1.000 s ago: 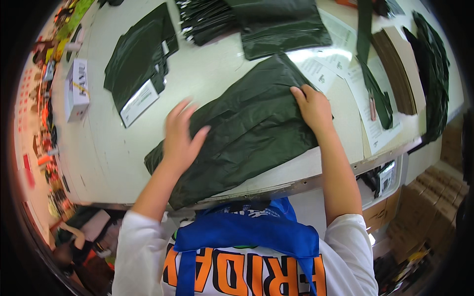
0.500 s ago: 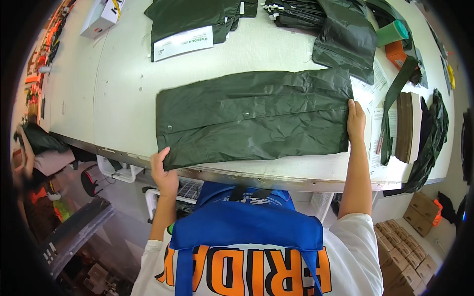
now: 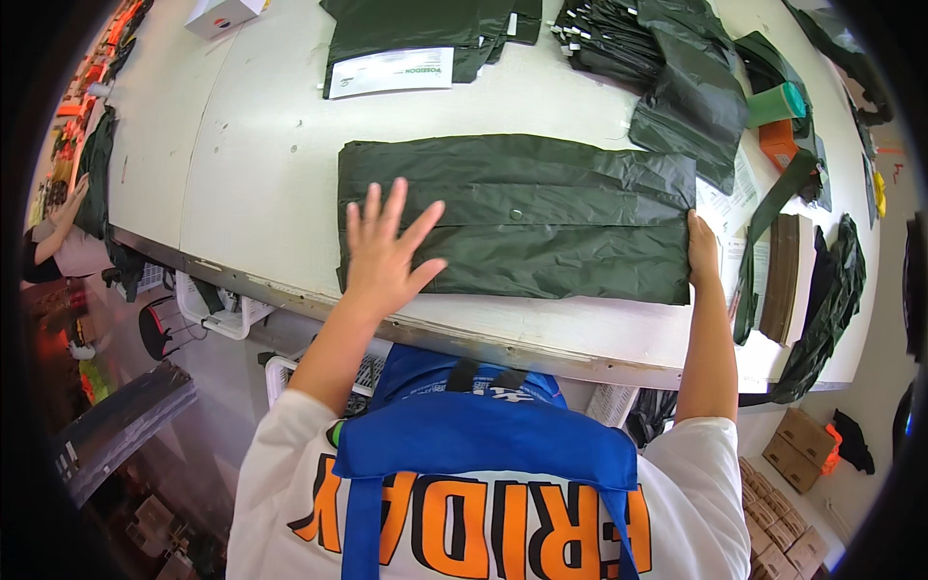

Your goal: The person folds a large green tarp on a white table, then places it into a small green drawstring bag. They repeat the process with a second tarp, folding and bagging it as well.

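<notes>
Head view, clock positions read from the centre of the folded dark green garment (image 3: pixel 580 261). Right grip (image 3: pixel 705 253) at 3 o'clock, at the short edge; most fingers hidden, hence impossible to tell whether clamped on the garment or merely resting against it. Left grip (image 3: pixel 379 266) toward 8 o'clock, fingers spread well apart and palm down over the near part; contact unclear. Garment laid flat on the pale surface (image 3: pixel 261 193), a round snap (image 3: pixel 515 215) near its middle. Farther out: at 11 o'clock, dark green packets (image 3: pixel 416 24) with a white label (image 3: pixel 391 73); at 1 o'clock, a pile of black packets (image 3: pixel 604 53); at 2 o'clock, a green cylinder (image 3: pixel 773 106) just beside an orange box (image 3: pixel 776 145); at 3 o'clock, a dark strap (image 3: pixel 773 201) and, just beyond, a brown cardboard stack (image 3: pixel 781 275). At the rim: toward 9 o'clock, another person's hand (image 3: pixel 72 203) beside dark green material (image 3: pixel 95 179); toward 4 o'clock, brown cartons (image 3: pixel 797 440) below the level of the surface.
</notes>
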A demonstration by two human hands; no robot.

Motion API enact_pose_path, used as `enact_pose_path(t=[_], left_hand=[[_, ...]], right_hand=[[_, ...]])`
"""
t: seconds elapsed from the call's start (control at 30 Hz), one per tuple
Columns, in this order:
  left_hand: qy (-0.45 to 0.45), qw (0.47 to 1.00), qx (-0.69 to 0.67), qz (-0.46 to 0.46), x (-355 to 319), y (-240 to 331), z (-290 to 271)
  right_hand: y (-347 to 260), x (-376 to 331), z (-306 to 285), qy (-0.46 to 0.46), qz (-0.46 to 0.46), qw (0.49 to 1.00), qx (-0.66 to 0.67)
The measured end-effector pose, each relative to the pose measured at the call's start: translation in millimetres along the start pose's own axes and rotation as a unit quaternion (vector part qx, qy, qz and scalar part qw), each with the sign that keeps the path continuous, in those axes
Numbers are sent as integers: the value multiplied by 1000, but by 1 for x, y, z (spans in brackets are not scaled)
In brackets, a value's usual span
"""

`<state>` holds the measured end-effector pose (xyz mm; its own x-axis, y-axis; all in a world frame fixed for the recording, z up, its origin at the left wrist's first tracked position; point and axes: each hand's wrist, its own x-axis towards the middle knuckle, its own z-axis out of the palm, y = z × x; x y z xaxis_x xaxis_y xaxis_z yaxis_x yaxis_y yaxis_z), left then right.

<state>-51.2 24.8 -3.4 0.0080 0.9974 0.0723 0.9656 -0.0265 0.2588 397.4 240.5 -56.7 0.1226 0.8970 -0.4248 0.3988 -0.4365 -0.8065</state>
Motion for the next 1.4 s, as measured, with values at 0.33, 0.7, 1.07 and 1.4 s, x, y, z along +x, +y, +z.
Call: enact_pose_path(t=[0.33,0.7,1.07,1.4], left_hand=[[-90,995,35,-27,13,5,29],[-34,995,86,-45,18,-39,64],[-85,682,-619,-381,15,-93,1],[-215,744,-606,183,119,155,-83]], right_hand=[[-55,-15,62,137,-332,771,-526],[-3,28,50,97,-335,826,-442],[-84,-119,168,-181,-263,914,252],[-33,-110,187,-223,-96,845,476]])
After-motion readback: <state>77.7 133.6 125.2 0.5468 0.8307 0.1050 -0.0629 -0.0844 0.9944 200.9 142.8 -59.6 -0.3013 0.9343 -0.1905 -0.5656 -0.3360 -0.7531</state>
